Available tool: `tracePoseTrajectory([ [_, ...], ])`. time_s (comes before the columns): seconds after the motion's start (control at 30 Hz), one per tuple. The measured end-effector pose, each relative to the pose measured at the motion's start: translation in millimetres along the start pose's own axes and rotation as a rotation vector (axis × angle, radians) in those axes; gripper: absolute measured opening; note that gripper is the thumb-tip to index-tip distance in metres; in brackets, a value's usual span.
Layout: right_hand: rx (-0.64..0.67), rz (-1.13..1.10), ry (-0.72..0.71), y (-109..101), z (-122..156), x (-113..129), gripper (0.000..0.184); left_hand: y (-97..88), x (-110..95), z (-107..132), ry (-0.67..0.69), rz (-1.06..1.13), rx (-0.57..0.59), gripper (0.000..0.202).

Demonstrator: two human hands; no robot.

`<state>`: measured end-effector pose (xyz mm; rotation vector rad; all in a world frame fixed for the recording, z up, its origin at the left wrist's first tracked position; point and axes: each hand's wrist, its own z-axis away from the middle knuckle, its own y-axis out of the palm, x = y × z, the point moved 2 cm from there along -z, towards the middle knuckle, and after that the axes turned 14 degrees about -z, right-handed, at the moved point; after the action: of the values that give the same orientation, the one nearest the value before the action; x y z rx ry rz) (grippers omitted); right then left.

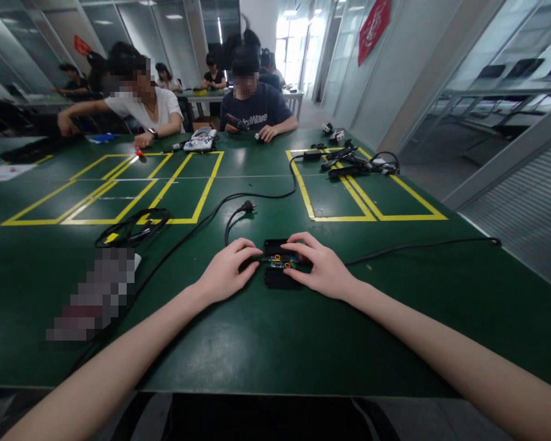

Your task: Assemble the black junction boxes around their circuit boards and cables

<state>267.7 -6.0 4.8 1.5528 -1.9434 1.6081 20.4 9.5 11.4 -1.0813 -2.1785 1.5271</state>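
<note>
A small circuit board [278, 264] with copper-ringed coils lies between two halves of a black plastic case. One case half [274, 246] is just beyond the board, the other case half [279, 279] just on the near side. My left hand [227, 269] is at the board's left end, thumb and fingers curled round the black cable there. My right hand [324, 266] reaches over the right end, its thumb and fingers bent around the board's edges. The palm side of each hand is hidden.
A black plug [247, 207] lies beyond my left hand. Cables cross the green table [211, 349], one running right [417, 246]. Left are a coiled cable [133, 226] and a blurred-out object [94, 294]. Black adapters [349, 162] and a power strip [201, 139] lie farther off; co-workers sit opposite.
</note>
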Motion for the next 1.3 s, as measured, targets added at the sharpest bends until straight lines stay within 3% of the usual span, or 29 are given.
tracePoseTrajectory([
  [0.17,-0.033,-0.002,0.023,-9.2,-1.9,0.2,0.022,0.7,3.2,0.9,-0.013,-0.011,0.031,0.011],
  [0.47,0.106,0.037,0.039,-27.1,-0.9,-19.2,0.002,2.1,3.4,1.1,-0.108,-0.007,0.061,0.014],
  [0.73,0.169,0.068,0.131,-36.1,-2.0,-20.9,0.022,-4.9,-1.7,0.6,-0.122,0.038,0.006,0.016],
  [0.9,0.220,0.007,0.049,-43.2,1.7,-13.0,0.034,-11.1,-8.2,2.8,-0.029,0.126,-0.011,0.015],
  [1.3,0.344,0.054,-0.029,-39.1,4.9,0.5,0.032,-10.7,-7.3,6.0,0.066,0.182,0.080,0.013],
])
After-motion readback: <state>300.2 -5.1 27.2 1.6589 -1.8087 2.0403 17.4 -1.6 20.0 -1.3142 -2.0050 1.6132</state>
